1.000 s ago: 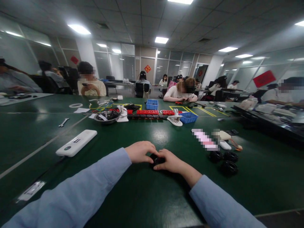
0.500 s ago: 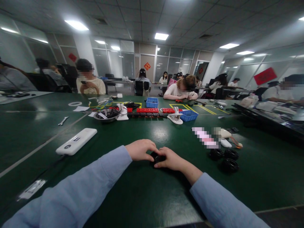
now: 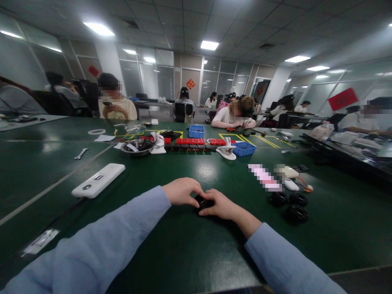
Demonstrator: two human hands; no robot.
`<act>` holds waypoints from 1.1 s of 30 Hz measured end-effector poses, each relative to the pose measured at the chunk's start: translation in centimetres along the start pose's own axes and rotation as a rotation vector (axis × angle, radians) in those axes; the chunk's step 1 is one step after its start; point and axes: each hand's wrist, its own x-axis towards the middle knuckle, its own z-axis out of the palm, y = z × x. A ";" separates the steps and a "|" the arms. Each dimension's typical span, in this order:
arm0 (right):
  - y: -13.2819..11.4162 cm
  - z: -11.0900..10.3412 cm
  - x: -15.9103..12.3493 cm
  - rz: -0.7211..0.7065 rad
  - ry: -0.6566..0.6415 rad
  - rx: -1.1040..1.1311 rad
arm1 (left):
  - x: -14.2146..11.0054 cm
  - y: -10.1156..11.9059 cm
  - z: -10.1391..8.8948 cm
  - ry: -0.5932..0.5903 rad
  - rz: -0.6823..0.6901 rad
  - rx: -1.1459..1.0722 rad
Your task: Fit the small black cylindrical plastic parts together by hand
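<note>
My left hand (image 3: 181, 191) and my right hand (image 3: 221, 205) meet on the green table (image 3: 183, 245), both curled round a small black round part (image 3: 202, 202) that shows only between the fingers. Both arms wear light blue sleeves. Three similar black rings (image 3: 290, 204) lie on the table to the right of my right hand, a short reach away.
A white power bank (image 3: 98, 180) lies left of my hands. Further back stand a metal bowl (image 3: 136, 148), red and black parts in a row (image 3: 190, 143), two blue bins (image 3: 243, 149) and a wrench (image 3: 81, 154). Other people sit at tables behind.
My hands stay closed on the black part in the same spot; only the head camera has tipped slightly.
</note>
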 end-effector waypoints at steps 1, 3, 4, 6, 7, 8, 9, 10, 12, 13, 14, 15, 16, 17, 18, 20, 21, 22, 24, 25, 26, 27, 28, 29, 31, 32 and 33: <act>0.0 0.0 0.0 0.001 0.001 -0.002 | 0.0 0.0 0.0 0.005 -0.012 0.007; 0.0 0.1 0.0 0.007 0.007 -0.002 | 0.0 0.1 0.1 0.024 -0.042 0.030; 0.1 0.1 0.1 0.007 0.011 -0.002 | 0.0 0.2 0.1 0.034 -0.058 0.044; 0.1 0.2 0.0 0.006 0.021 -0.006 | -0.1 0.5 0.2 0.053 -0.097 0.082; 0.2 0.2 0.0 0.007 0.026 -0.011 | -0.1 0.8 0.3 0.060 -0.121 0.108; 0.3 0.3 0.1 0.008 0.033 -0.018 | 0.0 1.1 0.3 0.065 -0.148 0.140; 0.3 0.3 0.1 0.008 0.040 -0.024 | 0.0 1.6 0.4 0.070 -0.178 0.177; 0.4 0.4 0.1 0.007 0.046 -0.029 | 0.0 2.1 0.4 0.077 -0.212 0.214; 0.4 0.6 0.1 -0.008 0.053 -0.033 | 0.0 3.3 0.7 0.096 -0.294 0.290; 0.4 0.6 0.2 -0.016 0.056 -0.034 | 0.1 3.9 0.8 0.106 -0.341 0.323; 0.4 0.7 0.2 -0.022 0.061 -0.036 | 0.1 4.4 1.0 0.116 -0.386 0.354; 0.4 0.8 0.2 -0.026 0.068 -0.040 | 0.2 4.9 1.1 0.126 -0.422 0.379; 0.4 0.9 0.2 -0.027 0.078 -0.046 | 0.3 5.3 1.3 0.132 -0.450 0.393; 0.4 0.9 0.2 -0.025 0.088 -0.054 | 0.4 5.6 1.4 0.139 -0.471 0.401; 0.4 1.0 0.2 -0.023 0.095 -0.061 | 0.5 5.8 1.5 0.144 -0.489 0.404; 0.4 1.1 0.2 -0.023 0.093 -0.075 | 0.6 5.9 1.7 0.155 -0.522 0.409; 0.5 1.1 0.2 -0.025 0.088 -0.081 | 0.7 5.8 1.7 0.162 -0.535 0.416; 0.5 1.1 0.2 -0.027 0.086 -0.088 | 0.7 5.7 1.8 0.169 -0.543 0.426; 0.4 1.1 0.2 -0.032 0.089 -0.101 | 0.7 5.5 1.8 0.180 -0.546 0.448; 0.4 1.1 0.1 -0.030 0.093 -0.106 | 0.7 5.4 1.8 0.184 -0.542 0.455; 0.3 1.1 0.1 -0.024 0.097 -0.111 | 0.6 5.3 1.8 0.184 -0.539 0.456; 0.3 1.1 0.1 -0.016 0.097 -0.114 | 0.5 5.3 1.8 0.183 -0.537 0.452; 0.2 1.0 0.0 -0.006 0.095 -0.114 | 0.5 5.2 1.7 0.181 -0.537 0.443; 0.0 1.0 0.0 0.011 0.093 -0.111 | 0.4 5.1 1.6 0.179 -0.542 0.431; -0.2 0.8 -0.1 0.051 0.091 -0.091 | 0.2 4.7 1.3 0.177 -0.560 0.395; -0.3 0.8 -0.1 0.064 0.089 -0.077 | 0.1 4.4 1.1 0.178 -0.565 0.368; -0.3 0.7 -0.2 0.068 0.088 -0.063 | 0.0 4.0 0.9 0.183 -0.562 0.335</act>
